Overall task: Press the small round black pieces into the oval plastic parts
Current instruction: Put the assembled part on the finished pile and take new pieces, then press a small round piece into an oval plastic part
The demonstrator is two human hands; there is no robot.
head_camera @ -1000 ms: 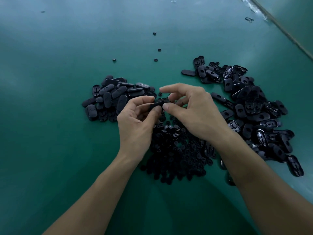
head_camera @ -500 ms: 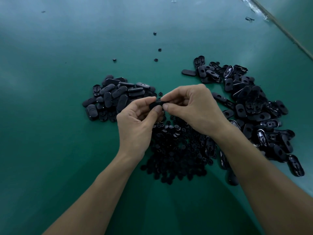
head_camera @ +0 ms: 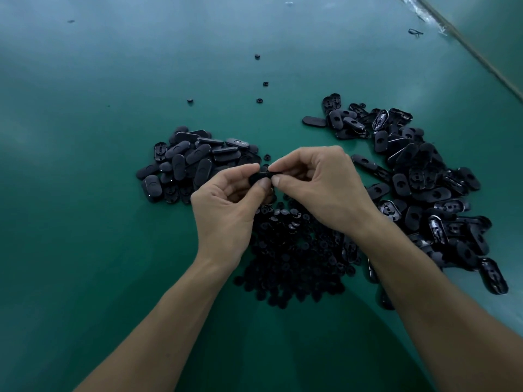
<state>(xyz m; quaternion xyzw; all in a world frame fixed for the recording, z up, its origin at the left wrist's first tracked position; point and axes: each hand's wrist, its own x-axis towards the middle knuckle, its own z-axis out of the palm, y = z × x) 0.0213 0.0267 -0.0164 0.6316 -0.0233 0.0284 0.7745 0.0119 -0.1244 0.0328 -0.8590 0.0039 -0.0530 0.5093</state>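
Table edge (head_camera: pixel 481 58) runs at two o'clock; left hand (head_camera: pixel 223 213) and right hand (head_camera: pixel 325 188) both pinch one oval part (head_camera: pixel 259 176), fingers curled.

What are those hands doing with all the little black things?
A person's left hand and right hand pinch one black oval plastic part between them, over a heap of small round black pieces on the green table. One pile of oval parts lies left, a bigger pile right. Fingers hide whether a round piece is in.
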